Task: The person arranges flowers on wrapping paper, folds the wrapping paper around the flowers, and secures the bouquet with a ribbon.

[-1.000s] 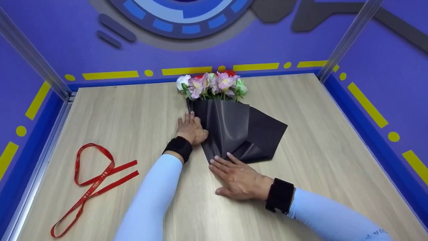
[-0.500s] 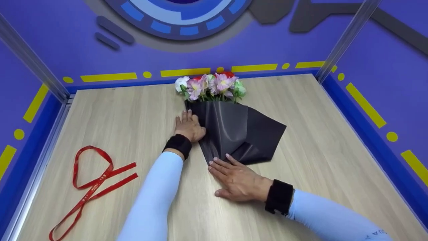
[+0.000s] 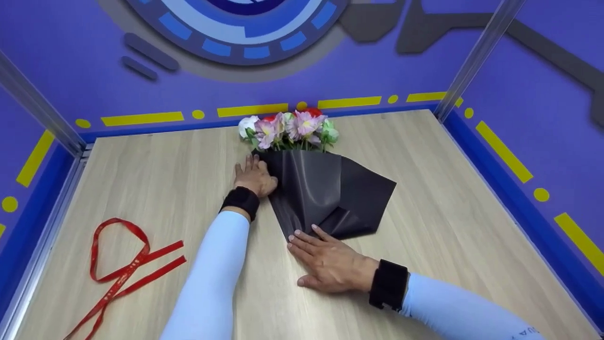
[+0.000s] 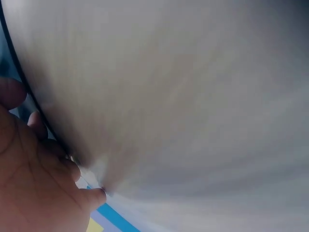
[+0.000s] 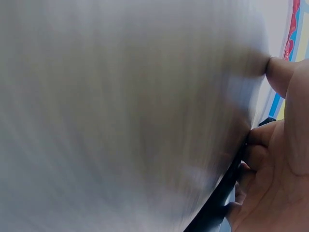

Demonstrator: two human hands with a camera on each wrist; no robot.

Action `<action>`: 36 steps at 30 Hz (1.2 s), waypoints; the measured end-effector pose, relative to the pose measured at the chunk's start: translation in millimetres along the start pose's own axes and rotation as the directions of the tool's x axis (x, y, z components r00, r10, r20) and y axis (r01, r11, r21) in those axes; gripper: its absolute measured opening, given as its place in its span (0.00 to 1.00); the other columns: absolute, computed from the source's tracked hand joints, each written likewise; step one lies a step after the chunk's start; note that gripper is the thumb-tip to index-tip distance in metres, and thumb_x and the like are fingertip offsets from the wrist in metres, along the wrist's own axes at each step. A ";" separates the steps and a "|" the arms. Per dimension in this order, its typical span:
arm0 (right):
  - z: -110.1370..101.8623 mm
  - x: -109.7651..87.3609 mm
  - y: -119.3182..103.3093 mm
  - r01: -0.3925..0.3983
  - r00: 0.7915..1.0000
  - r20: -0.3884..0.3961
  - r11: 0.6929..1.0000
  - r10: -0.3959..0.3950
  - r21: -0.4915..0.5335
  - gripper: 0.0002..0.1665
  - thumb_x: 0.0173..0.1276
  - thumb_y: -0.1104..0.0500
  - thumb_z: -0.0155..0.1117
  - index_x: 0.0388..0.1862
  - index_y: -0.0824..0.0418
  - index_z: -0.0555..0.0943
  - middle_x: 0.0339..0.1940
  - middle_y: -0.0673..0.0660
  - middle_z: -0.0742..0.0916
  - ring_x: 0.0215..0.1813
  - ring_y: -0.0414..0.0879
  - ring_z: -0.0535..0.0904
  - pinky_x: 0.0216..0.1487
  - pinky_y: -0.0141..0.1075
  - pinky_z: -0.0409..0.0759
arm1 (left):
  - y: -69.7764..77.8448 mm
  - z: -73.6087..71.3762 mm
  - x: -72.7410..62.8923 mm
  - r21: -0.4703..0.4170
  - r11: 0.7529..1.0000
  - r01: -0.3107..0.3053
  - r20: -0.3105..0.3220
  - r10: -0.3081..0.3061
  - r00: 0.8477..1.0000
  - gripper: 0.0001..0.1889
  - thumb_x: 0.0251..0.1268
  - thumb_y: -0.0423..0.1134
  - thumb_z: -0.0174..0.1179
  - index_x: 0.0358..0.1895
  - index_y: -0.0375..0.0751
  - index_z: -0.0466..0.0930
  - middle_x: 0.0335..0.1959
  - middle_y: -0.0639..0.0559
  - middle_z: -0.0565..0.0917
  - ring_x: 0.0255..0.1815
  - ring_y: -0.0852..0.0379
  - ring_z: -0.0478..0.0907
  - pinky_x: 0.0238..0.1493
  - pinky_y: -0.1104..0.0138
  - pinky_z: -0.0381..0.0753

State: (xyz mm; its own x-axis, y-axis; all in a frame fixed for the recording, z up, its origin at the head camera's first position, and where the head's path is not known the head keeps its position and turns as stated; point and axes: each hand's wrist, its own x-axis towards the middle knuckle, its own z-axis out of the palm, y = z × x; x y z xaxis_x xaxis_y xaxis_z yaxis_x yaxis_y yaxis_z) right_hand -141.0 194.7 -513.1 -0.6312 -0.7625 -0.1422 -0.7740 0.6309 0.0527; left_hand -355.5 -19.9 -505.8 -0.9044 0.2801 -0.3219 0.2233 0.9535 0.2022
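A bouquet of flowers [image 3: 302,126], with white, pink, red and green blooms, lies on the table in the head view. Black wrapping paper [image 3: 311,189] is folded over its stems, and the paper's right part spreads out flat. My left hand [image 3: 255,179] rests on the paper's left edge just below the blooms, fingers pointing away. At the paper's narrow lower end, my right hand [image 3: 332,264] lies with fingers extended and fingertips pressing the paper. In the wrist views, the left hand [image 4: 43,179] and right hand [image 5: 275,159] show beside the paper's dark edge.
A red ribbon [image 3: 125,274] lies looped on the wooden table [image 3: 155,174] at the left, its two ends towards my left forearm. Blue-purple panels [image 3: 198,89] with yellow marks enclose the table at the back and sides.
My left hand has slid up the paper's left edge towards the blooms. The right hand stays at the paper's lower end. The head view has shifted slightly, so the scene sits lower and further left.
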 end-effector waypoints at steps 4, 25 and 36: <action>0.2 -0.1 -0.9 -0.003 1.000 -0.017 1.000 0.003 0.001 0.48 0.80 0.28 0.36 0.84 0.59 0.57 0.85 0.57 0.61 0.85 0.49 0.51 0.83 0.55 0.49 | -6.0 -2.2 4.1 -0.010 1.000 0.005 0.010 -0.005 1.000 0.40 0.78 0.54 0.38 0.83 0.31 0.45 0.85 0.35 0.41 0.85 0.37 0.30 0.80 0.38 0.32; 4.6 -4.4 0.5 -0.016 1.000 0.004 0.999 0.016 0.038 0.49 0.80 0.28 0.37 0.85 0.59 0.55 0.86 0.56 0.58 0.86 0.49 0.49 0.83 0.55 0.47 | -36.6 -22.4 -35.1 0.001 0.999 -0.039 -0.085 0.039 0.996 0.35 0.81 0.49 0.49 0.79 0.29 0.56 0.80 0.29 0.56 0.82 0.29 0.46 0.75 0.30 0.50; 5.1 -2.2 2.0 0.004 1.000 -0.010 0.999 -0.003 0.052 0.49 0.80 0.29 0.40 0.85 0.59 0.56 0.86 0.56 0.59 0.86 0.50 0.50 0.83 0.55 0.48 | 23.8 11.1 -106.1 0.071 0.929 -0.362 -0.037 0.365 0.930 0.14 0.57 0.52 0.76 0.35 0.48 0.85 0.42 0.49 0.82 0.52 0.43 0.76 0.55 0.48 0.78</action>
State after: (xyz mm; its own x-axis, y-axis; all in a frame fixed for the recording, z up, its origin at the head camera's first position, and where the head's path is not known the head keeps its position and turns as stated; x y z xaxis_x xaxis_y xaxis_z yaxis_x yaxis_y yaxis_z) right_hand -141.0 198.4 -517.7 -0.6293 -0.7658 -0.1322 -0.7727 0.6348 0.0007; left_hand -250.2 -25.7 -477.1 -0.7732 0.6045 -0.1915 0.5608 0.7929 0.2384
